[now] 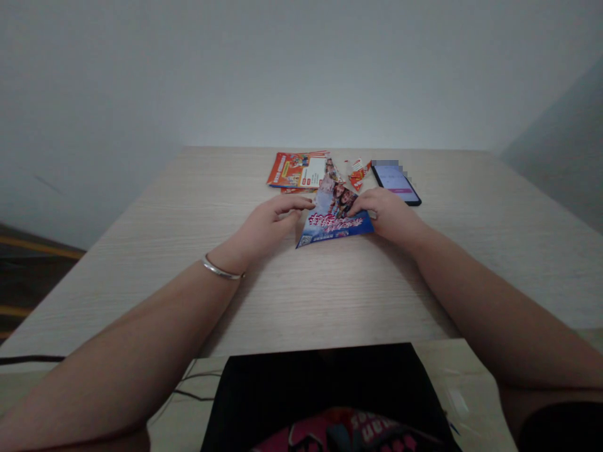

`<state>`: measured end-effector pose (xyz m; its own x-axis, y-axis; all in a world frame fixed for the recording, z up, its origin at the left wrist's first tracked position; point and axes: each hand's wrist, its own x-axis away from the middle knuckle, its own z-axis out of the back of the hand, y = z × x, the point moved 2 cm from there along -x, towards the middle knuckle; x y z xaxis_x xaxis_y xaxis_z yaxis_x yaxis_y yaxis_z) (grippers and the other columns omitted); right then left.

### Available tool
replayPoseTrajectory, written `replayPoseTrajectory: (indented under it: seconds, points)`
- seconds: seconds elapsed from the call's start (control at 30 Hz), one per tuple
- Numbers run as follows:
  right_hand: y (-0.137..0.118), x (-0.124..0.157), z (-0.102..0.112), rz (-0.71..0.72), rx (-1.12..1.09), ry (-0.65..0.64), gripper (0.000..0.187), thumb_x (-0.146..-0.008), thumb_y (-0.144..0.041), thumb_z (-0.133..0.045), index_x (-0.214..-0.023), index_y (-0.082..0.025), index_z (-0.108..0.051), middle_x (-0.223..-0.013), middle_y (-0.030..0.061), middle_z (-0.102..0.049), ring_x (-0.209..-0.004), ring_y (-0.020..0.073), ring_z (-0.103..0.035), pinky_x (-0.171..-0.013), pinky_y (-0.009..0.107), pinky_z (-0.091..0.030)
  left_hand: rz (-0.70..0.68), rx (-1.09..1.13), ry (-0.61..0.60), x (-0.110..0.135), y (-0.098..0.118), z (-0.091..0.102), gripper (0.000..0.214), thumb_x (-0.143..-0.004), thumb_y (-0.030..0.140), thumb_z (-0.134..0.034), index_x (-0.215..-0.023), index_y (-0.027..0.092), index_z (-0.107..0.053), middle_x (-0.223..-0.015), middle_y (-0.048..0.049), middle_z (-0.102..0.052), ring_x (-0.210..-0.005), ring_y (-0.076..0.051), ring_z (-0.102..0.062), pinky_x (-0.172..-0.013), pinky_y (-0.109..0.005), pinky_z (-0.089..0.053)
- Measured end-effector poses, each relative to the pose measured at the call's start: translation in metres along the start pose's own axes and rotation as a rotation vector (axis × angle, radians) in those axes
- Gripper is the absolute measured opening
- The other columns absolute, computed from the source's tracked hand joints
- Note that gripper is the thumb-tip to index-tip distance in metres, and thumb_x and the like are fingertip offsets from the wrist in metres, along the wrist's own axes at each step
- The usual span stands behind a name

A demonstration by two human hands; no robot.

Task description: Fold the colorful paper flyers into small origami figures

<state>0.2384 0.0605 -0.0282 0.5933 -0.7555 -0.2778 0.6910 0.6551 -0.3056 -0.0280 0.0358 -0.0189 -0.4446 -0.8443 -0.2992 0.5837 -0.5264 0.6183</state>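
Note:
A printed paper flyer (333,216), blue at its lower edge with a photo of people above, is folded into a rough triangle over the table. My right hand (389,216) pinches its right side, thumb and fingers closed on the paper. At the left side is my left hand (276,223), its fingers stretched toward the paper with the fingertips at its edge; thumb and forefinger are apart. A silver bangle (221,270) circles my left wrist.
Behind the flyer lies a stack of orange printed leaflets (294,169). A crumpled or folded orange paper (358,172) sits beside it. Farther right a phone (396,182) lies with its screen lit. The pale wooden table (301,301) meets a wall at the back.

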Motion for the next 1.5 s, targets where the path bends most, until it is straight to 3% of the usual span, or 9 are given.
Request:
replayPoseTrajectory:
  seconds: [0.23,0.53,0.7,0.87,0.97,1.13,1.27,1.4,1.5]
  points:
    - [0.0,-0.001,-0.002,-0.035,-0.045,-0.096,0.036,-0.082,-0.008,-0.058,-0.101,-0.027,-0.081,-0.115,0.0034,-0.079,-0.112,0.0231,-0.07,-0.107,0.044,-0.049,-0.104,-0.111,-0.061,0.0,0.003,0.002,0.034,-0.094,0.02,-0.05,-0.122,0.019,-0.07,-0.129,-0.0072,-0.073,-0.121,-0.019,-0.065,-0.113,-0.042,-0.048]
    - [-0.009,0.003,-0.002,0.049,-0.029,-0.104,0.047,-0.075,-0.013,-0.069,-0.12,-0.022,-0.076,-0.127,0.0092,-0.075,-0.121,0.0283,-0.067,-0.111,0.048,-0.048,-0.245,-0.3,-0.164,-0.002,0.003,0.001,0.044,-0.097,0.021,-0.046,-0.137,0.018,-0.064,-0.126,-0.0093,-0.074,-0.113,-0.021,-0.068,-0.104,-0.04,-0.051]
    - [-0.017,0.006,-0.003,0.16,-0.005,-0.067,0.04,-0.084,-0.031,-0.07,-0.123,-0.024,-0.075,-0.137,0.0108,-0.069,-0.129,0.0288,-0.062,-0.114,0.05,-0.044,-0.338,-0.553,-0.19,-0.007,0.001,0.002,0.036,-0.096,0.017,-0.047,-0.119,0.018,-0.075,-0.099,-0.0103,-0.077,-0.093,-0.024,-0.069,-0.092,-0.041,-0.052]
    - [-0.018,0.004,-0.009,0.178,0.044,-0.074,0.033,-0.089,-0.025,-0.063,-0.12,-0.024,-0.077,-0.141,0.0101,-0.066,-0.132,0.0288,-0.059,-0.117,0.051,-0.041,-0.425,-0.636,-0.177,-0.004,0.013,0.007,0.029,-0.101,0.023,-0.049,-0.095,0.02,-0.078,-0.091,-0.009,-0.073,-0.096,-0.025,-0.064,-0.094,-0.043,-0.05]
    - [-0.013,-0.001,-0.015,0.162,0.065,0.002,0.042,-0.085,-0.013,-0.063,-0.122,-0.025,-0.075,-0.15,0.0097,-0.059,-0.137,0.0303,-0.055,-0.118,0.053,-0.038,-0.482,-0.618,-0.091,0.0,0.021,0.007,0.026,-0.101,0.034,-0.055,-0.092,0.024,-0.077,-0.1,-0.0079,-0.07,-0.103,-0.025,-0.061,-0.098,-0.045,-0.049]
    - [-0.012,-0.01,-0.03,0.164,-0.133,0.038,0.052,-0.079,-0.008,-0.065,-0.129,-0.023,-0.07,-0.143,0.0115,-0.063,-0.133,0.0303,-0.058,-0.114,0.053,-0.043,-0.741,-0.465,0.042,0.008,0.029,-0.002,0.023,-0.097,0.048,-0.062,-0.106,0.031,-0.074,-0.14,-0.0047,-0.06,-0.138,-0.029,-0.044,-0.121,-0.054,-0.032]
    - [-0.025,-0.014,-0.037,0.175,-0.338,-0.039,0.05,-0.083,-0.02,-0.067,-0.133,-0.019,-0.064,-0.141,0.0146,-0.064,-0.13,0.0306,-0.06,-0.11,0.049,-0.048,-0.62,-0.428,0.064,0.006,0.024,-0.014,0.049,-0.096,0.048,-0.063,-0.141,0.031,-0.057,-0.159,-0.0104,-0.043,-0.151,-0.034,-0.03,-0.125,-0.059,-0.024]
    - [-0.023,-0.013,-0.037,0.052,-0.266,-0.016,0.072,-0.082,-0.027,-0.068,-0.15,-0.016,-0.047,-0.15,0.0206,-0.056,-0.139,0.0372,-0.052,-0.117,0.061,-0.036,-0.389,-0.393,-0.038,0.003,0.006,-0.032,0.091,-0.09,0.056,-0.066,-0.16,0.012,-0.03,-0.163,-0.0257,-0.031,-0.153,-0.043,-0.025,-0.124,-0.064,-0.021]
    - [-0.014,-0.011,-0.035,-0.054,-0.199,-0.005,0.089,-0.081,-0.027,-0.067,-0.16,-0.012,-0.03,-0.15,0.0236,-0.056,-0.143,0.0381,-0.048,-0.119,0.065,-0.03,-0.218,-0.441,-0.192,0.003,-0.005,-0.042,0.086,-0.096,0.056,-0.056,-0.161,0.007,-0.028,-0.16,-0.0298,-0.037,-0.149,-0.044,-0.035,-0.12,-0.069,-0.024]
